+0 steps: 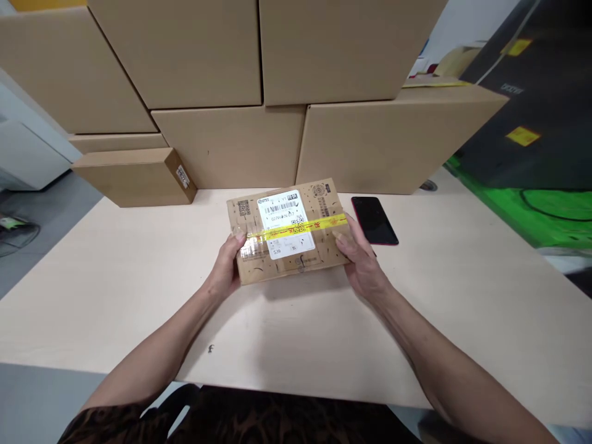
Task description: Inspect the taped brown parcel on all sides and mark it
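I hold a flat cardboard package (pixel 252 253) above the pale, smooth table (pixel 139 277), its face tipped up toward me. It is brown and rectangular, with a white printed label (pixel 287 240), a band of yellow tape (pixel 328 222) across it, dark scuffs and printed codes, and glossy clear tape by its left end. My left hand (pixel 227 262) grips the left end and my right hand (pixel 363 265) the right — each thumb on top, the fingers mostly hidden beneath or behind. Just beyond my right hand a dark phone (pixel 374 220) with a red edge lies flat. Behind, large plain cartons (pixel 365 148) are stacked like a wall, closing off the far side of the table; a slimmer box (pixel 134 179) with a small label stands before them at left. Past the table's right side is bright green material (pixel 546 216).
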The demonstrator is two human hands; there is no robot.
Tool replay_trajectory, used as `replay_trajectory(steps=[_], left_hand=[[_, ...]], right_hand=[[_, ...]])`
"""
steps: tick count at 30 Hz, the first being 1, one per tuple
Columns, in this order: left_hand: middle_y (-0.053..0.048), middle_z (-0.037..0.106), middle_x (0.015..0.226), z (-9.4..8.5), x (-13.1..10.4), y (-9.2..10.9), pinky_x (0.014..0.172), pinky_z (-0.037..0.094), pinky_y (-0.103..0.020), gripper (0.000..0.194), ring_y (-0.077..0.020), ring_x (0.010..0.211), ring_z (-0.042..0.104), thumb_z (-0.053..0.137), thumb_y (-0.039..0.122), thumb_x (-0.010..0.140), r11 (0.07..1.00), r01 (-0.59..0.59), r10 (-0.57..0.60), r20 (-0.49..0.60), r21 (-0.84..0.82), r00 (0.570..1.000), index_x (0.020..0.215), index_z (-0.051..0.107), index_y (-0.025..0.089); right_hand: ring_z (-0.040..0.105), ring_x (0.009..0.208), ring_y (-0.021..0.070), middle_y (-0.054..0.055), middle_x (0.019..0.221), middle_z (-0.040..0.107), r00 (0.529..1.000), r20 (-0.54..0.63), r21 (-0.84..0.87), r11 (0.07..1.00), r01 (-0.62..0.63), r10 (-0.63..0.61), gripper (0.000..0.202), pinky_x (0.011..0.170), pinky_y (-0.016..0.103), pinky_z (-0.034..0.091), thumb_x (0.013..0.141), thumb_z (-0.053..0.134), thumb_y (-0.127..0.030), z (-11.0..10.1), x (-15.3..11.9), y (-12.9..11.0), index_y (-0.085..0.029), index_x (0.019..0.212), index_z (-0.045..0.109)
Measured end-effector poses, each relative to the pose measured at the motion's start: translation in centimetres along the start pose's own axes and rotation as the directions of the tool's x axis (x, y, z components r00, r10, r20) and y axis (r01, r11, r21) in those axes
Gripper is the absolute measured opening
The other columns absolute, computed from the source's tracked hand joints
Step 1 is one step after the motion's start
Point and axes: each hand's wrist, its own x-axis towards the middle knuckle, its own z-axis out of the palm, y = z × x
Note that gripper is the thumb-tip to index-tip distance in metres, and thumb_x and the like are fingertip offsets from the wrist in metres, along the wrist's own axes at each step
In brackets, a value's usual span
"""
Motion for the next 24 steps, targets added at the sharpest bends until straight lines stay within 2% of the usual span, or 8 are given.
replay_trajectory(steps=[1, 3, 6, 9, 12, 15, 17, 24], left_hand=[[-0.015, 0.086, 0.110, -0.2, 0.1, 0.0, 0.101, 0.066, -0.056, 0.061, -0.0403, 0.119, 0.079, 0.077, 0.070, 0.086, 1.000, 0.011, -0.011, 0.006, 0.013, 1.000, 0.123, 0.077, 0.020], [-0.015, 0.086, 0.109, -0.7, 0.3, 0.0, 0.100, 0.067, -0.055, 0.064, -0.0395, 0.119, 0.079, 0.073, 0.075, 0.089, 0.999, 0.025, -0.026, 0.021, 0.042, 0.999, 0.124, 0.078, 0.021], [-0.015, 0.085, 0.113, -1.0, 0.5, 0.3, 0.102, 0.066, -0.055, 0.075, -0.0397, 0.126, 0.077, 0.065, 0.085, 0.090, 0.997, 0.021, -0.027, 0.076, 0.080, 0.997, 0.129, 0.077, 0.022], [-0.017, 0.084, 0.120, -1.0, 0.5, 0.8, 0.105, 0.065, -0.057, 0.086, -0.0419, 0.136, 0.071, 0.057, 0.093, 0.087, 0.994, 0.026, -0.039, 0.134, 0.103, 0.990, 0.131, 0.077, 0.023], [-0.016, 0.084, 0.117, -1.2, 0.4, 1.3, 0.094, 0.070, -0.053, 0.078, -0.0410, 0.128, 0.075, 0.064, 0.090, 0.086, 0.993, 0.037, -0.051, 0.123, 0.115, 0.991, 0.124, 0.080, 0.024], [-0.014, 0.085, 0.104, -1.6, 0.4, 1.7, 0.070, 0.073, -0.042, 0.064, -0.0354, 0.105, 0.083, 0.067, 0.081, 0.091, 0.992, 0.073, -0.085, 0.123, 0.098, 0.989, 0.118, 0.081, 0.025], [-0.013, 0.084, 0.099, -1.8, 0.3, 2.0, 0.061, 0.072, -0.037, 0.056, -0.0323, 0.093, 0.084, 0.070, 0.074, 0.095, 0.989, 0.121, -0.131, 0.135, 0.082, 0.982, 0.120, 0.081, 0.025], [-0.014, 0.083, 0.104, -2.5, 0.1, 1.7, 0.061, 0.073, -0.035, 0.056, -0.0292, 0.084, 0.085, 0.072, 0.069, 0.096, 0.967, 0.252, -0.255, 0.150, 0.039, 0.955, 0.133, 0.076, 0.027]], right_hand=[[0.050, 0.159, 0.0388, 0.007, 0.173, 0.052, 0.995, 0.066, 0.073, 0.994, -0.082, 0.078, 0.087, 0.129, 0.067, 0.045, 0.096, 0.067, -0.067, 0.0, 0.2, 0.0, -0.037, 0.170, 0.034], [0.059, 0.152, 0.0379, 0.006, 0.163, 0.064, 0.979, 0.143, 0.149, 0.974, -0.168, 0.147, 0.082, 0.124, 0.064, 0.052, 0.094, 0.066, -0.068, 0.2, 0.5, -0.2, -0.037, 0.166, 0.042], [0.061, 0.150, 0.0398, 0.006, 0.151, 0.074, 0.981, 0.130, 0.211, 0.963, -0.169, 0.143, 0.080, 0.121, 0.066, 0.054, 0.089, 0.067, -0.075, 0.4, 0.7, -0.8, -0.034, 0.157, 0.057], [0.057, 0.153, 0.0403, 0.007, 0.145, 0.076, 0.983, 0.094, 0.242, 0.954, -0.176, 0.157, 0.078, 0.122, 0.068, 0.051, 0.090, 0.057, -0.086, 0.4, 0.8, -1.7, -0.034, 0.147, 0.067], [0.057, 0.153, 0.0392, 0.006, 0.142, 0.078, 0.986, 0.092, 0.223, 0.962, -0.157, 0.139, 0.079, 0.121, 0.068, 0.051, 0.093, 0.045, -0.090, 0.4, 0.9, -2.2, -0.034, 0.143, 0.070], [0.059, 0.151, 0.0361, 0.005, 0.137, 0.080, 0.991, 0.089, 0.182, 0.977, -0.111, 0.097, 0.075, 0.118, 0.064, 0.056, 0.097, 0.041, -0.087, 0.4, 1.0, -2.4, -0.036, 0.143, 0.070], [0.062, 0.149, 0.0354, 0.005, 0.136, 0.080, 0.991, 0.094, 0.173, 0.979, -0.110, 0.095, 0.074, 0.115, 0.063, 0.059, 0.099, 0.039, -0.086, 0.3, 1.1, -2.4, -0.036, 0.144, 0.070], [0.070, 0.136, 0.0384, 0.007, 0.136, 0.079, 0.975, 0.151, 0.201, 0.961, -0.190, 0.161, 0.077, 0.104, 0.067, 0.064, 0.098, 0.039, -0.088, -0.2, 1.1, -2.8, -0.036, 0.149, 0.066]])
